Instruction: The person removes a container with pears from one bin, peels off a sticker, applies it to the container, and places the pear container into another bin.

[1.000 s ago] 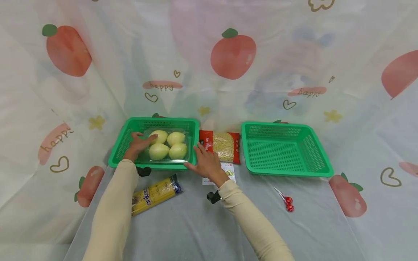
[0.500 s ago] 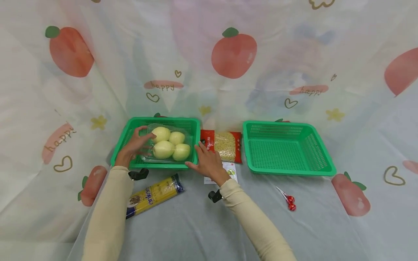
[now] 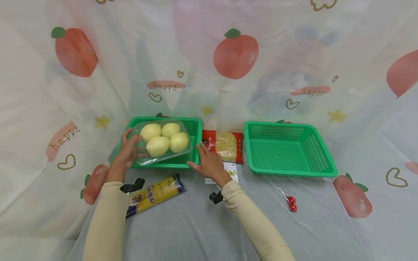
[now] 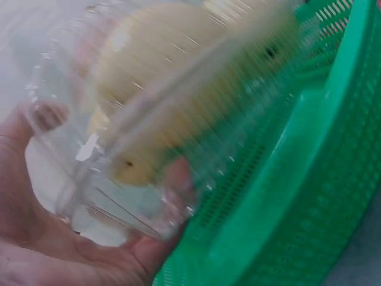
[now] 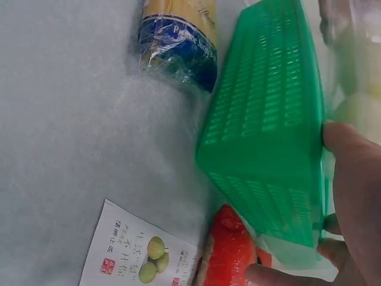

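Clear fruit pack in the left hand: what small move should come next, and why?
Probably lift the fruit pack a little higher and clear of the left basket. The left hand grips its near end, tilted, just over the rim, while the right hand steadies the basket corner.

Body notes, my view from the head camera: both arms are covered by long, close-fitting cream-beige sleeves, plain knit with no print or logo, ending at the wrists. The hands are bare: left hand point(image 3: 125, 154), right hand point(image 3: 209, 163). I see no rings or watch. Under each wrist sits a small black camera mount, a stubby rounded clip: left mount point(image 3: 132, 186), right mount point(image 3: 216, 197). No cables visible on either mount.
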Motion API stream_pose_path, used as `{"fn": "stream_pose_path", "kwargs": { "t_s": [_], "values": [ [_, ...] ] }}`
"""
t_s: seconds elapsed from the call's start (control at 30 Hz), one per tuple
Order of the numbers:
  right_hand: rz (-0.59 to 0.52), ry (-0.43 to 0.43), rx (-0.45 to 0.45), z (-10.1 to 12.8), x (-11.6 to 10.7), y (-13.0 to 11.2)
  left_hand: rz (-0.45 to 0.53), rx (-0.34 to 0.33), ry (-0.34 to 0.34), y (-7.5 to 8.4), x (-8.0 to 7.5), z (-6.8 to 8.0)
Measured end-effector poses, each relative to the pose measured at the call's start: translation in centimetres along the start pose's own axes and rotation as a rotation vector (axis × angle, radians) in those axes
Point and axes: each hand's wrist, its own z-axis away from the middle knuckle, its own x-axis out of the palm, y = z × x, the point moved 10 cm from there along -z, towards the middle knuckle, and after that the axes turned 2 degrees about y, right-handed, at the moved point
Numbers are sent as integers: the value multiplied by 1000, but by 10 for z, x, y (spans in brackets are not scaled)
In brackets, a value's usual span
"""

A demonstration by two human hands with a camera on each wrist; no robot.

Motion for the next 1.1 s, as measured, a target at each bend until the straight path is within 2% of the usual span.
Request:
{"fn": "stream_pose_path", "kwargs": {
  "t_s": [0.17,0.4,0.53,0.6,0.77,1.0,1.1],
  "values": [
    [-37,18,-6,1,0,5,83,41,15,-3,-7,25],
    [-65,30,-39,0,2,10,108,97,17,-12,-5,73],
    [-96,31,-39,0,-2,16,91,142,-29,-22,4,98],
    [-118,28,-30,0,-4,20,33,165,-53,-29,9,109],
    [-171,13,-9,6,-7,35,-80,176,-121,-56,25,132],
    [-223,6,32,13,-11,61,-148,197,-219,-100,49,151],
    [-198,5,39,17,-9,75,-159,167,-243,-121,62,158]
  ]
}}
